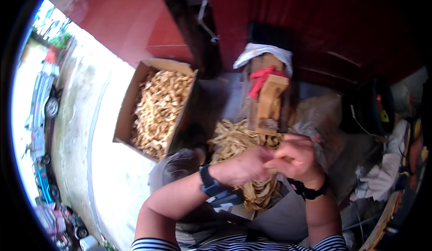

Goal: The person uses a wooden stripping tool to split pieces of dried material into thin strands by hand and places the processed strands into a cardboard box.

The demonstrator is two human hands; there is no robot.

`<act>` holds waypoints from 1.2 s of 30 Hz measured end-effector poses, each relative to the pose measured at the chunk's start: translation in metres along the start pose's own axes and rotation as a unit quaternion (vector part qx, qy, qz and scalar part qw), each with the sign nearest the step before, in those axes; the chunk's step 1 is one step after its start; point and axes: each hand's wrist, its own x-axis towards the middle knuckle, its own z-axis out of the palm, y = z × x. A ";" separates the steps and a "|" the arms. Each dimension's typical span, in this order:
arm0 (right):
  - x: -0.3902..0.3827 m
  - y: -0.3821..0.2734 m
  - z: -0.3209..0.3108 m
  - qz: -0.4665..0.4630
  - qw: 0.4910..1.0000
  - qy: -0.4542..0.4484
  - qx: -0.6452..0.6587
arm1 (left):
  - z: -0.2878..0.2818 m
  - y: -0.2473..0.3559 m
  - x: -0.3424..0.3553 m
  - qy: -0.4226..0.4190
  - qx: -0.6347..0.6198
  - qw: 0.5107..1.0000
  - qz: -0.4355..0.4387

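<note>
Bundle of pale tan fibre strips (245, 161) sits in the person's lap, just below a wooden block tool (268, 99) tied with a red cloth (261, 81); left hand (240, 166) is curled shut over the strips, right hand (297, 157) pinches a few strands at its fingertips, likely so the left steadies the bulk while the right sorts. To the left, well apart, an open cardboard box (128, 111) holds similar cut pieces within reach. Setting: pale concrete floor (103, 161), dark red wall (315, 21) behind, cluttered cloth at right.
</note>
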 end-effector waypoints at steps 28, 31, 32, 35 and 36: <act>-0.015 -0.009 0.024 0.212 0.947 0.160 0.182 | 0.000 0.022 -0.016 0.294 0.511 0.735 0.334; -0.013 -0.007 0.018 0.187 0.976 0.077 0.080 | -0.007 0.027 -0.021 0.220 0.584 0.742 0.244; -0.013 -0.005 0.020 0.165 0.985 0.047 0.022 | -0.005 0.024 -0.019 0.232 0.604 0.727 0.230; -0.018 0.003 0.027 0.134 0.982 -0.049 -0.120 | 0.001 0.022 -0.016 0.240 0.634 0.692 0.247; -0.018 0.003 0.026 0.182 0.981 -0.044 -0.050 | -0.001 0.024 -0.017 0.236 0.567 0.744 0.263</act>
